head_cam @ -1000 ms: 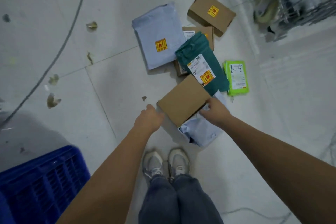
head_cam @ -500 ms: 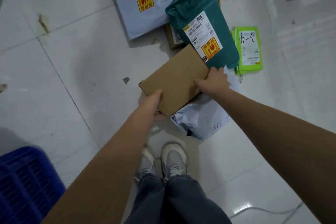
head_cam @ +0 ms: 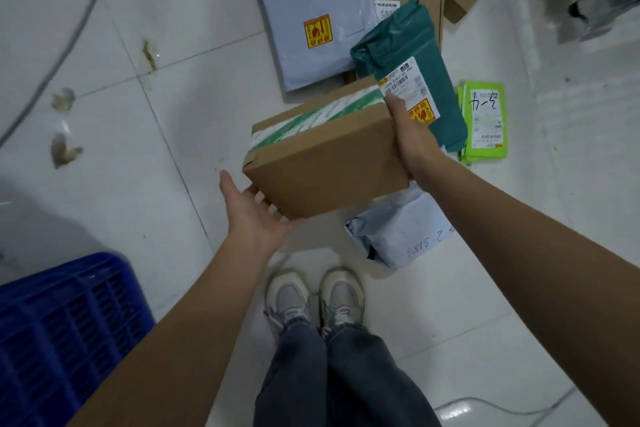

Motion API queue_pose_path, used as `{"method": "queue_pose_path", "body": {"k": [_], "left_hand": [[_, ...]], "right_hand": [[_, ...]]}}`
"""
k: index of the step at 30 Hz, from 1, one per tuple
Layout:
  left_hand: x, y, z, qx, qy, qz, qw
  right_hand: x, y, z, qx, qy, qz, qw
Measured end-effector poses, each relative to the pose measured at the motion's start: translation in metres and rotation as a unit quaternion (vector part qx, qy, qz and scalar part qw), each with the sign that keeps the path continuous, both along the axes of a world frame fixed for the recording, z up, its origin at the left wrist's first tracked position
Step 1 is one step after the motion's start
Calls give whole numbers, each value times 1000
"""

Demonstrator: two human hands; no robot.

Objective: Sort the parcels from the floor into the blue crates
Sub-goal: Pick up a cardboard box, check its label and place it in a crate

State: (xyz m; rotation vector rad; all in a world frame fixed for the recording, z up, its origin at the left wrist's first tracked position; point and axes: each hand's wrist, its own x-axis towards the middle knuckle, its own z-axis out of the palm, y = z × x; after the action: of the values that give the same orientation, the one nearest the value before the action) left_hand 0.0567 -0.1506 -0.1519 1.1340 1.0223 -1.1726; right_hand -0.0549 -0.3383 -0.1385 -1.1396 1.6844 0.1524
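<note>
The right hand (head_cam: 410, 137) has its grip closed around the far right end of the cardboard box (head_cam: 329, 163), fingers wrapped over the edge. The left hand (head_cam: 254, 210) lies open, palm up, under the box's near left corner. The box is held above the floor, tilted, taped top facing away, long axis running left-right.
</note>
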Motion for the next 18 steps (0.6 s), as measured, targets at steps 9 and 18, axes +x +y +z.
{"method": "queue_pose_path", "body": {"k": [9,18], "left_hand": [[31,9,52,-16,-49,6,999],[38,3,93,-51,-80,61,994]], "right_hand": [[-21,19,63,295,-156,32,942],[-35,67,114,134,-185,46,973]]}}
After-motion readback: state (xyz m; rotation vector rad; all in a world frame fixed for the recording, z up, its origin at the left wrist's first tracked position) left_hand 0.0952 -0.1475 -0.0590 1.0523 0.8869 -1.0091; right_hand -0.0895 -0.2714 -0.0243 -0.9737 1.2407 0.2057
